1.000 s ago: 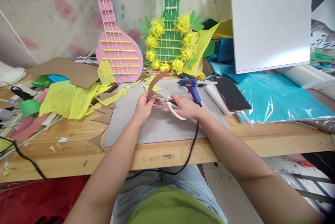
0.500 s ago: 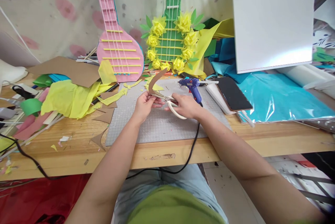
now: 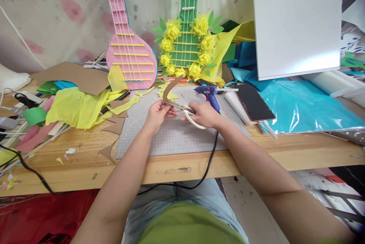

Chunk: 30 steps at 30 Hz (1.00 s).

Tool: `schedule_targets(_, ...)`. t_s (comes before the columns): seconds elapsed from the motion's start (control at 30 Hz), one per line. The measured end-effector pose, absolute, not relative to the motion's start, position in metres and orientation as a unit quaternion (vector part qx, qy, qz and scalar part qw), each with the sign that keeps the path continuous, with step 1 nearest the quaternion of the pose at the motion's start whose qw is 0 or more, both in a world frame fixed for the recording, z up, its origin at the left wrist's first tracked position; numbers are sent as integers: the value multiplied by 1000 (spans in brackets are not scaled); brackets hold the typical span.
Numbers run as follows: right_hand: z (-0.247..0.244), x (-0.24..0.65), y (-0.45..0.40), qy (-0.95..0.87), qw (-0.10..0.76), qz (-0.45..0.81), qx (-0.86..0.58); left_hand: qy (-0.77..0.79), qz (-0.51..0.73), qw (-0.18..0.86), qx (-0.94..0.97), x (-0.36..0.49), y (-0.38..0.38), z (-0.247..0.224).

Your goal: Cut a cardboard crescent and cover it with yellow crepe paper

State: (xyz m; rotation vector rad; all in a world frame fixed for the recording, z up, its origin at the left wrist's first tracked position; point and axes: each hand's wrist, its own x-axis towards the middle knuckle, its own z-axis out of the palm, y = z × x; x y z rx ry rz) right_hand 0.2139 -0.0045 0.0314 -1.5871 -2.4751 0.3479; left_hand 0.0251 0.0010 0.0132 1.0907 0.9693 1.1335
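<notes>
My right hand [image 3: 205, 114] grips white-handled scissors [image 3: 194, 120] whose blades point left, toward my left hand [image 3: 158, 114]. Between the closed fingers of that left hand is a curved strip of brown cardboard [image 3: 167, 88], rising up and to the right. The blades meet the strip's lower end close to my left fingertips; whether they are biting into it I cannot tell. Both hands are above a grey cutting mat [image 3: 171, 141]. Just beyond my right hand lies a blue glue gun [image 3: 209, 93] with a white glue stick in its back.
A pink paper guitar [image 3: 132, 55] and a green one with yellow flowers [image 3: 186, 42] stand at the back. Yellow crepe paper [image 3: 76, 109] and cardboard scraps [image 3: 115, 126] lie left. A black phone [image 3: 254, 101] and blue wrapped sheets [image 3: 310, 105] lie right. A black cord [image 3: 211, 156] crosses the table's front edge.
The scissors and my right hand have shifted very slightly, with the handles a little farther right. My left hand keeps the cardboard strip in nearly the same place.
</notes>
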Motion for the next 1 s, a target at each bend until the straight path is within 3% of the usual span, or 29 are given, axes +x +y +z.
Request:
schedule_targets(0.4,31,215,-3,-824,119,179,-524,412,490,631,439,26,-1,16)
schedule_targets(0.57,34,219,-1,-806,145,314,-480,390,478,631,470,21,-2,18)
schedule_targets(0.73,36,220,-1,-781,144,416,-443,411,511,567,498,21,-3,17)
schedule_targets(1.0,39,219,-4,-806,124,431,-386,400,524,575,485,34,-11,20)
